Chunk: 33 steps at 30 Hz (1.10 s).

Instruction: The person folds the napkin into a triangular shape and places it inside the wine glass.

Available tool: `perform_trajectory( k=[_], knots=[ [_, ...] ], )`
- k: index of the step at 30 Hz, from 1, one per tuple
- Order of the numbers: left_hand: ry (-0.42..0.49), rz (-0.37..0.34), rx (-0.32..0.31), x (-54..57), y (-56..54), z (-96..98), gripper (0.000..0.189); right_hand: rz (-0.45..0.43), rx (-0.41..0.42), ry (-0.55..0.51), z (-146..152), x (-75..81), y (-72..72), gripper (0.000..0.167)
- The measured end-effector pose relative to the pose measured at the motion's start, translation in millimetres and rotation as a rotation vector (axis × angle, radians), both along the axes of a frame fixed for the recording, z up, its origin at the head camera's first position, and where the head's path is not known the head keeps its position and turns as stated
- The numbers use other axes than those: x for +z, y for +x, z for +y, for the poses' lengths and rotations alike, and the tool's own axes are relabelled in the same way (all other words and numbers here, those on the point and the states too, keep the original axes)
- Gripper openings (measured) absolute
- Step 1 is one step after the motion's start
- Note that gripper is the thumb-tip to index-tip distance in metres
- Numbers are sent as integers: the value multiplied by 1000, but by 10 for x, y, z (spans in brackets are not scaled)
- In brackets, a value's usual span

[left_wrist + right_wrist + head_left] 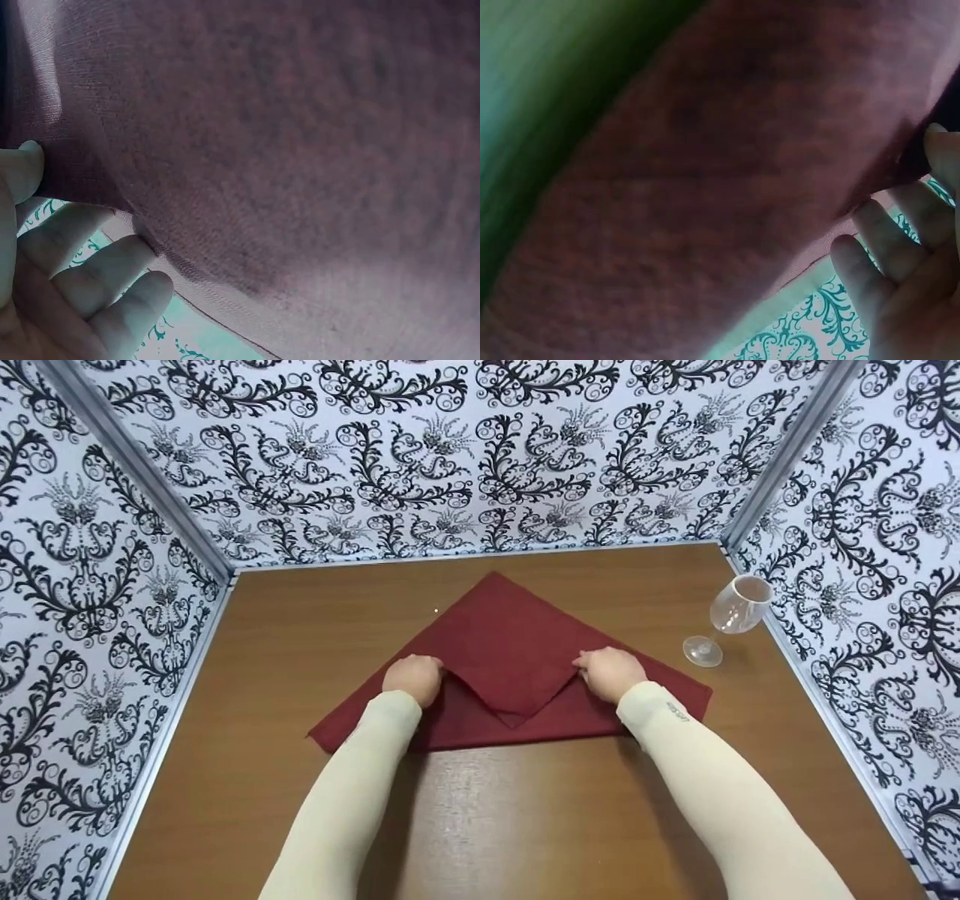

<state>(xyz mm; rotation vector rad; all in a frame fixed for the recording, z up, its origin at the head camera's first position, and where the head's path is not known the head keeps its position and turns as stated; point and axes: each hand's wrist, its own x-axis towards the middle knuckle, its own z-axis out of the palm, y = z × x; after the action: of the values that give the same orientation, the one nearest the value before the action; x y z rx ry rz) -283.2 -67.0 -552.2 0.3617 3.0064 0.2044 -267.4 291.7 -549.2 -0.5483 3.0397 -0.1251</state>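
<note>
Along the near part of the brown wood-grained table [480, 817], two forearms in long cream fabric sleeves [341, 795] reached forward. Beyond them, on the middle of the table, lay the dark red, folded sheet of woven cloth [510, 637], its straight near edge running roughly crosswise. A triangular flap [504, 679] lay over it with its tip toward the viewer; offset edges at that tip suggested more than one layer. The bare left hand [414, 676] and the bare right hand [613, 673] pinched the flap's two sloping edges, one on each side; both wrist views showed the thumb on the cloth, the other fingers loosely bent below. The material was judged light, soft and limp, not fragile, and unlikely to slip from a dry pinch, though its layers could slide over one another or wrinkle. The best hold appeared to be a thumb-and-finger pinch on opposite edges, with even tension to keep the flap flat. Farther off, to the right, a clear stemmed goblet [739, 606] stood on its foot, apart from the cloth and probably breakable. At the back rose a white panel with black scrollwork [405, 457].
</note>
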Motion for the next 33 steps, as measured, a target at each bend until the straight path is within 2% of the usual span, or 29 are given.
perform_trajectory(
  k=[5, 10, 13, 16, 20, 22, 25, 30, 33],
  knots=[
    [-39, 28, -60, -1, 66, -15, 28, 19, 2, 25, 15, -9, 36, 25],
    [-43, 37, -114, 79, 92, -28, 24, 28, -40, -16, 54, 78, 35, 24],
    [-19, 49, -85, 132, 57, -29, 24, 64, -84, -48, 60, 121, -12, 25],
    [16, 53, -11, 135, 1, -14, 25, 77, -117, -93, 39, 122, -74, 25],
    [33, 10, 59, 65, -61, 9, 22, 0, -93, -108, -7, 84, -115, 31],
    [21, -24, 63, 23, -72, 15, 22, -42, -66, -86, -20, 48, -119, 36],
    [2, -39, 47, -24, -64, 10, 23, -54, -48, -54, -26, 4, -106, 38],
    [13, 13, 30, -56, -37, -15, 21, -13, -44, -41, -26, -19, -75, 39],
    [10, 34, 28, -68, -5, -22, 18, 4, -36, -33, -27, -14, -54, 32]
  ],
)
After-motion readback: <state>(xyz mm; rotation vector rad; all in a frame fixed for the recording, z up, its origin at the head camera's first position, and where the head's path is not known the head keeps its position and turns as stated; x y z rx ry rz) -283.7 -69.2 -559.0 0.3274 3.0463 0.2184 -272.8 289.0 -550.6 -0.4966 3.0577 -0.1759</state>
